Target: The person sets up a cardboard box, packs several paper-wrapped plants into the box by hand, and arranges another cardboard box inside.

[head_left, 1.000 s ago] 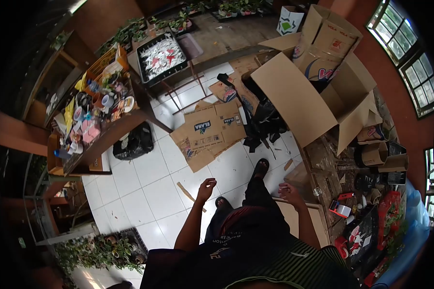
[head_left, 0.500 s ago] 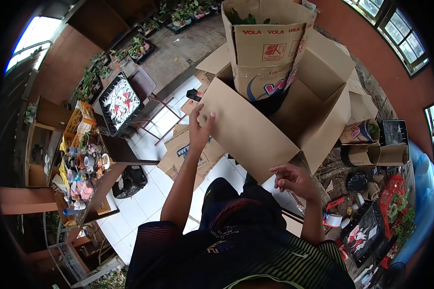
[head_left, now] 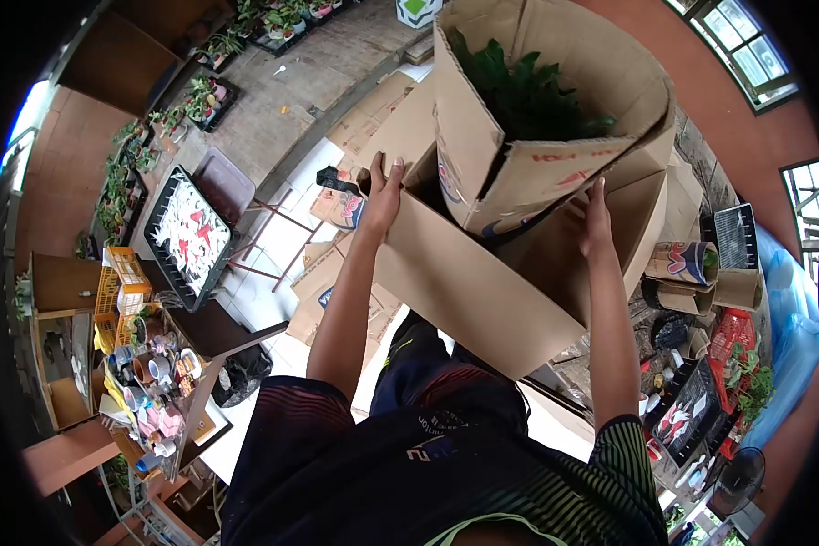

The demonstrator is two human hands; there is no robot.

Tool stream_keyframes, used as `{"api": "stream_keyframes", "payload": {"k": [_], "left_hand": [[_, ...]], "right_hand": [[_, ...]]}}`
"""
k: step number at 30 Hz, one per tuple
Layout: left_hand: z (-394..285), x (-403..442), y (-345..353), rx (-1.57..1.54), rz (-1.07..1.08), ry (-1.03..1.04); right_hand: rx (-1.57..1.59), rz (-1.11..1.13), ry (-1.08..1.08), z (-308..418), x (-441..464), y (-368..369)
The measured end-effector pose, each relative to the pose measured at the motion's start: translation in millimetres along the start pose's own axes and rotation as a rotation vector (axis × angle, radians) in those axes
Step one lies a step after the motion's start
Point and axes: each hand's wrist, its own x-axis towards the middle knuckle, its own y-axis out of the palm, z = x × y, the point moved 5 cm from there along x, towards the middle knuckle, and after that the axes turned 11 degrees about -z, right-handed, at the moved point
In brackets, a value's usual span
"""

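Note:
A large open cardboard box [head_left: 473,287] stands in front of me with its near flap hanging down. Inside it, toward the left, is a tall cardboard sleeve [head_left: 541,182] with leafy green plants [head_left: 519,86] showing at its top. My left hand [head_left: 382,196] rests at the box's left corner, fingers apart, holding nothing. Over the box opening, my right hand [head_left: 594,221] reaches beside the sleeve's lower right side; its fingers are extended and at or near the cardboard, contact unclear.
Left of me stands a cluttered table [head_left: 205,400], with a black tray [head_left: 191,237] of white and red pieces behind it. Flattened cardboard [head_left: 314,282] lies on the floor. At right are a smaller cardboard roll [head_left: 682,262], red netting [head_left: 730,341] and blue plastic [head_left: 792,318].
I have come closer to the box, and the view has shifted. My left hand has moved up to the box's corner, and my right hand has reached forward over the opening beside the sleeve.

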Motion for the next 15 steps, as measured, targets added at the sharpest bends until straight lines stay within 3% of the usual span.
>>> {"api": "stream_keyframes", "payload": {"k": [1,3,4,7,8,15], "left_hand": [[1,1,2,-0.028,-0.001,0.027],[4,-3,3,-0.069,0.007,0.018],[3,0,4,-0.106,0.012,0.027],[12,9,11,-0.177,0.024,0.062],[13,8,12,-0.177,0.024,0.058],[30,12,17,-0.21,0.049,0.05]], "right_hand": [[-0.009,-0.007,0.001,-13,32,8],[-0.099,0.19,0.093,-52,89,17],[0.051,0.236,0.159,-55,64,30],[-0.183,0.211,-0.032,-66,52,32],[0.016,0.554,-0.473,-81,73,28],[0.064,0.309,-0.289,-68,41,22]]}}
